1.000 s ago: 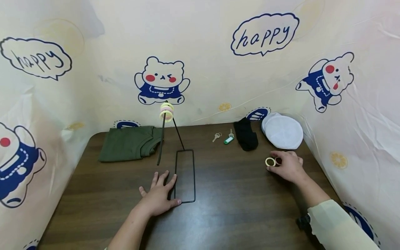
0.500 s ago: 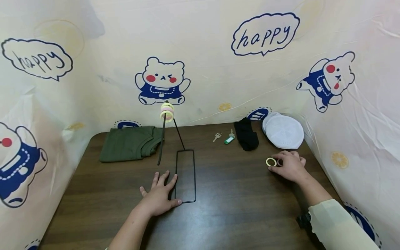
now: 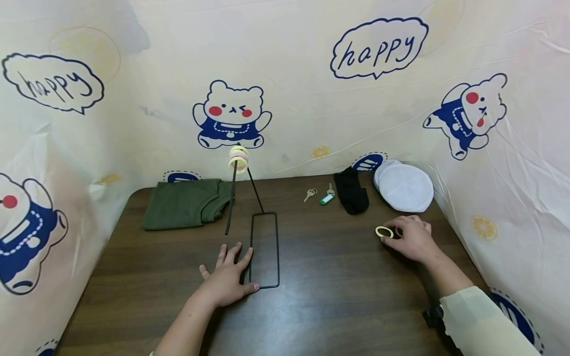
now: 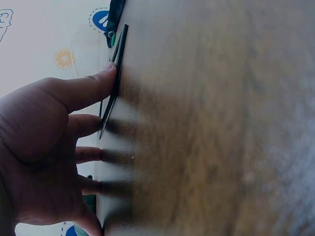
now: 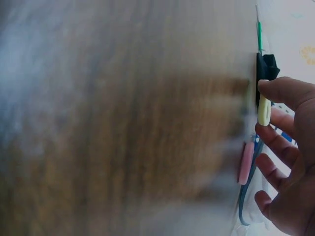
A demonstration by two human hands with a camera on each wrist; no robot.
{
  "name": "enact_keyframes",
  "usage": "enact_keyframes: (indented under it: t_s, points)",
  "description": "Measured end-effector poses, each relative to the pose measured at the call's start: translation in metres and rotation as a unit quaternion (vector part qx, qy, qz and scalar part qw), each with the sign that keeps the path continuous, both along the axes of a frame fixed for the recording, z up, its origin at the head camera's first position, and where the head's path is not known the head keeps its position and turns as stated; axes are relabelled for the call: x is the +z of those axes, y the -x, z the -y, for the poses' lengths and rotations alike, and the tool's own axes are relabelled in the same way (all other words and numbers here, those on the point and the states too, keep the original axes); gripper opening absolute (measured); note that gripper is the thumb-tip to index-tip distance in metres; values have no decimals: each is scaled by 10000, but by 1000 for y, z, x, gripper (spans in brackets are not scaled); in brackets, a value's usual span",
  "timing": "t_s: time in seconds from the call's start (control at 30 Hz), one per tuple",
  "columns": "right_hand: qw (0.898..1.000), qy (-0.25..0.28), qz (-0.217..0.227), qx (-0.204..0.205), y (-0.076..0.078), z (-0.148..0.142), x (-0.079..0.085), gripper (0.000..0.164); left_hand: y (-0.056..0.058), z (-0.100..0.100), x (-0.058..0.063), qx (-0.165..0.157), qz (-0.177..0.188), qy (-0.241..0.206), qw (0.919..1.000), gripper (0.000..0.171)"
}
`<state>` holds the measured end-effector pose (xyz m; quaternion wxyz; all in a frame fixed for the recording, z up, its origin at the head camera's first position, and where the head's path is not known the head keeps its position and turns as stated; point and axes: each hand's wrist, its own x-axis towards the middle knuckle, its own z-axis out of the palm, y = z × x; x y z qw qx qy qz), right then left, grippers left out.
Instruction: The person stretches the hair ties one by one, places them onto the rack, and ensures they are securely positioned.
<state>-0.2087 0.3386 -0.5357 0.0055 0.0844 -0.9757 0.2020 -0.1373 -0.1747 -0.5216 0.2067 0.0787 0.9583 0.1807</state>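
Head view: left hand lay spread on table, thumb and forefinger at base of black wire stand, stacked yellow and pink rings near its top. Right hand pinched yellow ring at right, near white cap. Left wrist view: thumb rested on stand's base. Right wrist view: thumb and fingertips gripped yellow ring; pink ring lay near other fingers.
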Motion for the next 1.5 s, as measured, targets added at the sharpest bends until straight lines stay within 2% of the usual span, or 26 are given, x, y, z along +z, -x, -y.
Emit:
enact_keyframes:
  t_s: [0.2,0.8,1.27,1.5]
  points:
    - [9991,184,-66,371,1,5,8,37,0,0,0,-2,-5,-29,10000,95]
    - [9945,558,-445,762,-2,49,28,31,0,0,1,-31,-28,-5,10000,95]
    - [9839,881,-884,1276,1,91,39,32,-1,0,2,-7,66,23,10000,95]
    - [9743,1164,-1212,1497,2,113,46,28,-1,0,2,-24,-6,33,10000,96]
